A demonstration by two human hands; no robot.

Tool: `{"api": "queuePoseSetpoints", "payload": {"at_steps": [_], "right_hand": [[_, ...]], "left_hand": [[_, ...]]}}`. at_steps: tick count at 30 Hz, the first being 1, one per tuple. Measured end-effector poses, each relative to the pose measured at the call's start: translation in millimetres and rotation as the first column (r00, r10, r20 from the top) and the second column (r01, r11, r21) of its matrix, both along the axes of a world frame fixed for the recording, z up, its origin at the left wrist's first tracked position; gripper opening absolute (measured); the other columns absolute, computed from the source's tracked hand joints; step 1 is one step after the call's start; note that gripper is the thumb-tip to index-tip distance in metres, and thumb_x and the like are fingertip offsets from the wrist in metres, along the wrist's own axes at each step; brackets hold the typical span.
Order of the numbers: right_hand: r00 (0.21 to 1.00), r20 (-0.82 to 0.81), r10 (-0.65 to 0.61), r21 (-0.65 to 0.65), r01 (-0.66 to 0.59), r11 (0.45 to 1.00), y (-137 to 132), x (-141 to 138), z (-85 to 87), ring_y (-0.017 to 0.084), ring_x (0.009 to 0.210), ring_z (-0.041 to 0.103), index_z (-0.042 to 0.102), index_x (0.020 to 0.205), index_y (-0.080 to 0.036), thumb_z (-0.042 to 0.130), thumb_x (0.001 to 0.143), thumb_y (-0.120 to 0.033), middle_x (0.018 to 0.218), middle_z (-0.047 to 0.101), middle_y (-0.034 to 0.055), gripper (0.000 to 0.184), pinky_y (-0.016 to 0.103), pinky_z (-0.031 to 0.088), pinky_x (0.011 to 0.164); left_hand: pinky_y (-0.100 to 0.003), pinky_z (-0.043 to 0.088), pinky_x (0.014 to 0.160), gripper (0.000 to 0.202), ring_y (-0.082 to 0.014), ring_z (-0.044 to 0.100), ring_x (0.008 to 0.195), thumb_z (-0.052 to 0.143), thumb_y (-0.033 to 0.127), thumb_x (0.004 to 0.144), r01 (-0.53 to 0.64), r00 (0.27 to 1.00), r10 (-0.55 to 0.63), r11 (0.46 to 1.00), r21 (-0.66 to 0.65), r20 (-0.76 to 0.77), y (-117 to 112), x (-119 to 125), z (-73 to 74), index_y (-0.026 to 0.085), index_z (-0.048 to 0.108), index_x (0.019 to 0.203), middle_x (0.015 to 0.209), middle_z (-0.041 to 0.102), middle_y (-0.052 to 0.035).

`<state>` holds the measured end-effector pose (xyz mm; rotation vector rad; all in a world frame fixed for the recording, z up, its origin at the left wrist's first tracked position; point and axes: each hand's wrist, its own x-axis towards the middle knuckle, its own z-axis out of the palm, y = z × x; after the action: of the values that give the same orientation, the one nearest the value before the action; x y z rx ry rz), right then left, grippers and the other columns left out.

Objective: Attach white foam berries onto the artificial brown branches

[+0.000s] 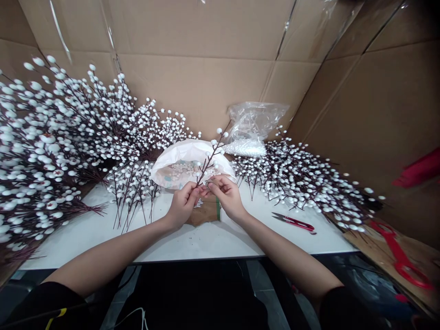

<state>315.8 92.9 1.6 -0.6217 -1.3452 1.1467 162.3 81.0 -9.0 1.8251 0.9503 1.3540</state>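
A dark artificial berry branch [208, 162] with a few white berries leans up and to the right in front of me. My left hand [183, 205] is closed round its lower stem, thumb against fingers. Right beside it, my right hand [228, 196] is pinched closed at the side of the stem; what sits between its fingertips is too small to make out. Just behind both hands lies an open white bag [185, 149] with many small white berries [187, 170] inside. A brown piece of cardboard [203, 211] lies beneath the hands.
Large bundles of white-berry branches [55, 137] fill the left side, with another pile [302, 178] at right. Red thread snips [294, 222] lie on the white table [192, 243]. A clear plastic bag [254, 121] stands behind. Red-handled scissors [395, 250] lie far right. Cardboard walls [199, 87] enclose the back.
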Motion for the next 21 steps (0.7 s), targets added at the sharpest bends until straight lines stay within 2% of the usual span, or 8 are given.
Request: {"api": "queuePoseSetpoints", "payload": {"at_steps": [7,16,19,21], "right_hand": [[1.0,-0.007,-0.01,0.003,0.01,1.0,-1.1,1.1,1.4,0.016,0.057,0.064,0.055,0.082,-0.022,0.065,0.078,-0.036,0.066,0.065,-0.0017,0.018,0.03,0.055,0.055],[0.999,0.001,-0.036,0.027,0.036,0.999,-1.2,2.1,0.4,0.013,0.053,0.06,0.054,0.082,-0.02,0.063,0.079,-0.038,0.068,0.064,-0.0015,0.02,0.027,0.052,0.052],[0.995,0.001,-0.098,0.049,0.097,0.994,-1.2,5.3,1.3,0.011,0.05,0.057,0.053,0.081,-0.02,0.061,0.081,-0.036,0.065,0.062,-0.0021,0.018,0.025,0.048,0.049],[0.985,-0.006,-0.171,0.109,0.171,0.979,-0.6,8.6,7.5,0.009,0.048,0.053,0.052,0.082,-0.02,0.06,0.082,-0.034,0.062,0.059,-0.0032,0.016,0.023,0.044,0.047]], "left_hand": [[-0.021,0.034,0.053,0.022,-0.0089,0.04,0.05,0.04,0.035,0.093,0.002,0.999,-0.001,1.0,-0.029,0.035,1.1,-0.2,-1.2,0.018,0.054,0.09,0.053,0.043,0.0063],[-0.02,0.031,0.049,0.021,-0.0081,0.038,0.047,0.041,0.036,0.092,-0.008,0.999,0.009,0.999,-0.042,0.038,3.2,0.0,-3.3,0.018,0.052,0.088,0.052,0.043,0.0067],[-0.02,0.029,0.047,0.021,-0.0082,0.037,0.047,0.042,0.037,0.092,-0.002,0.999,0.005,0.998,-0.07,0.046,2.6,0.4,-3.5,0.018,0.051,0.09,0.052,0.042,0.0068],[-0.02,0.029,0.047,0.022,-0.0082,0.037,0.047,0.043,0.039,0.092,-0.002,0.998,0.007,0.997,-0.081,0.061,2.8,1.1,-4.0,0.018,0.05,0.091,0.052,0.042,0.0069]]}}
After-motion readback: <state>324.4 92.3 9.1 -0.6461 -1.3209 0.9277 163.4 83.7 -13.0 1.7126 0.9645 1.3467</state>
